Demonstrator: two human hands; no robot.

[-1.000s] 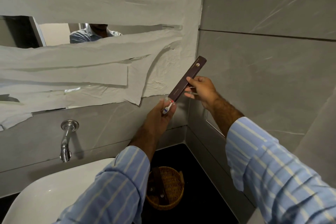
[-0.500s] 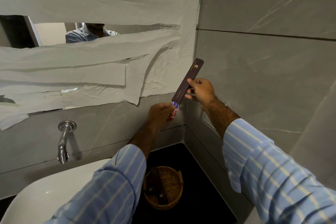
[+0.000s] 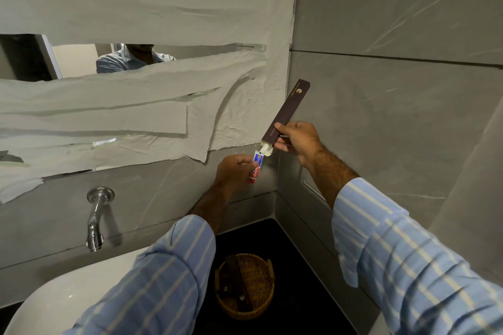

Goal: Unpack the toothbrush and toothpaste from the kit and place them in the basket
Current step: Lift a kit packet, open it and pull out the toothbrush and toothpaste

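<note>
— In the hands?
— Right hand [image 3: 298,141] closed around a slim dark kit box [image 3: 285,113], tilted, open end down. Left hand [image 3: 235,171] pinching a small toothpaste tube [image 3: 257,164] just under that opening (toothbrush not visible).
— And the basket?
— Wicker basket [image 3: 245,284] far below, near the back right corner of the black countertop [image 3: 299,266], beside the white sink [image 3: 76,296].

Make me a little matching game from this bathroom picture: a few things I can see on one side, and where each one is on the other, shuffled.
Things:
1. toothpaste tube
2. dark kit box
3. wicker basket
4. tap

Places:
A. on the black counter in the corner
B. in the right hand
C. on the wall above the white basin
D. in the left hand

Pairs: 1-D, 2-B, 3-A, 4-C
</note>
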